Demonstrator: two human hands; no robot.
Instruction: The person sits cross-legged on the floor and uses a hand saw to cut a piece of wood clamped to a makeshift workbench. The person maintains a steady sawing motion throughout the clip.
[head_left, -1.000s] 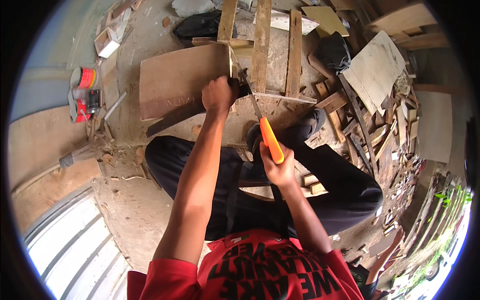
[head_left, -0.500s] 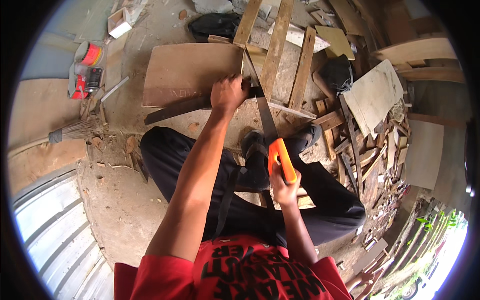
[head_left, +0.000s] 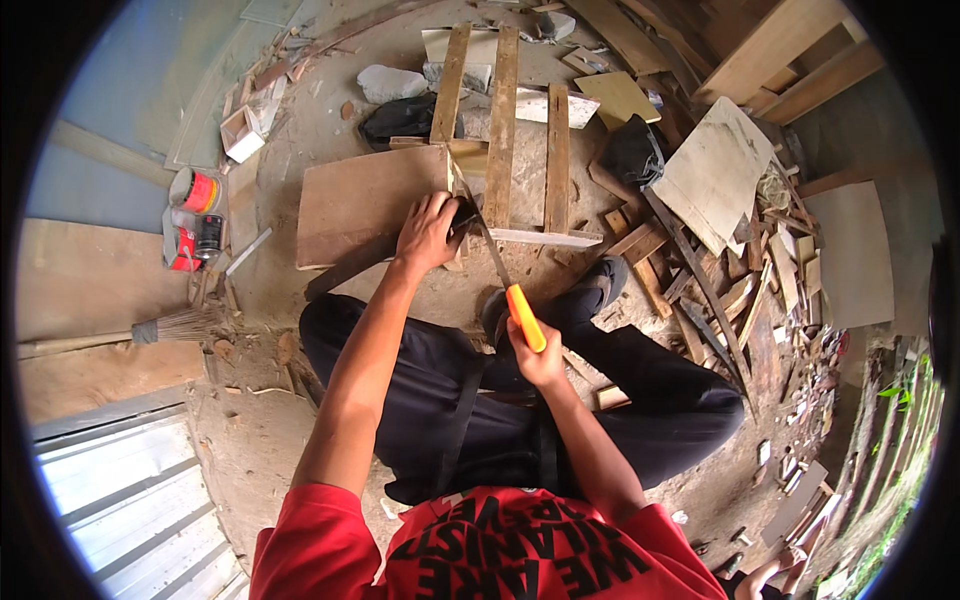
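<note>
My right hand [head_left: 537, 352] is wrapped round the orange handle of a hand saw [head_left: 497, 258]. Its dark blade runs forward and leftward to the right-hand end of a brown wooden board [head_left: 370, 205]. Beside that end, my left hand [head_left: 428, 232] grips the end of a dark strip of wood [head_left: 350, 268] lying along the board's near edge. Some of its fingertips are hidden behind the strip. Whether the saw teeth are in the wood cannot be made out.
A frame of wooden slats [head_left: 503, 130] lies just beyond the saw. Scrap wood [head_left: 740, 290] is heaped at the right. At the left are paint cans [head_left: 195, 190], a broom [head_left: 165, 328] and a small open box [head_left: 241, 134]. Another person's hand [head_left: 775, 570] shows at the lower right.
The view has shifted, so the scene sits lower. The saw's handle is closer to the board, and less of the blade shows. My left hand stays at the board's end.
</note>
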